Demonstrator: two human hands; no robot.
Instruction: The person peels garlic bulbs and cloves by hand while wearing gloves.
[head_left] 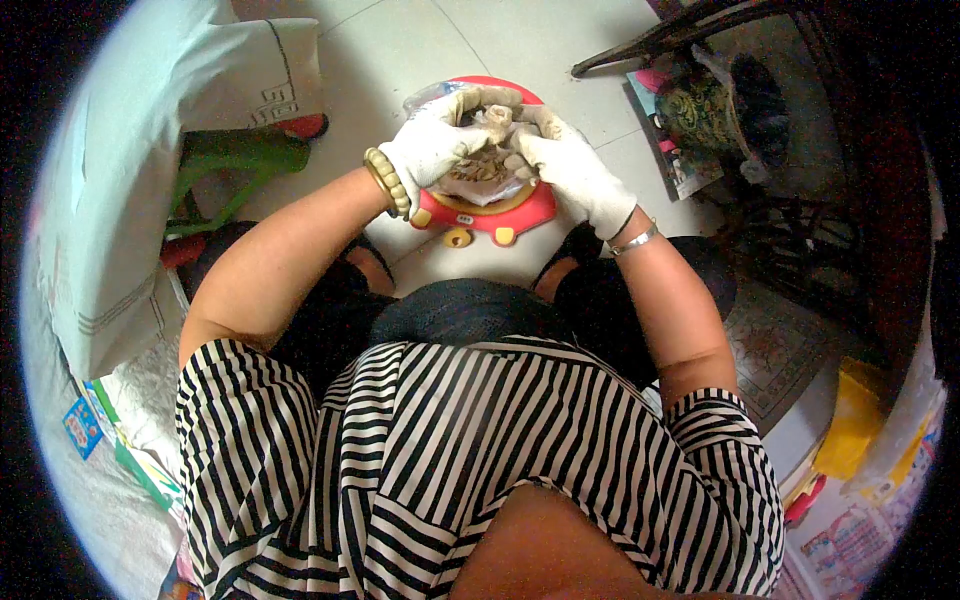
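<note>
Both my hands wear white knitted gloves and are held close together over a red and yellow plastic stool (pixel 483 211). My left hand (pixel 436 138), with a beaded bracelet at its wrist, is closed on a pale, knobbly lump (pixel 498 117) whose kind I cannot make out. From the other side, my right hand (pixel 572 165) curls its fingers in against the same lump; a silver band circles that wrist. Below the fingers, a clear plastic bag (pixel 487 190) lies spread on the stool, with small brown, dry-looking pieces (pixel 480 170) in it. The gloves partly hide the bag.
A cloth-covered table (pixel 240 75) stands at left, with a green stool-like frame (pixel 235 165) beneath it. At right are a dark wooden chair (pixel 690 35), a flat printed box (pixel 675 140) and a dark patterned bag (pixel 725 110). Pale floor tiles (pixel 400 45) extend beyond the stool.
</note>
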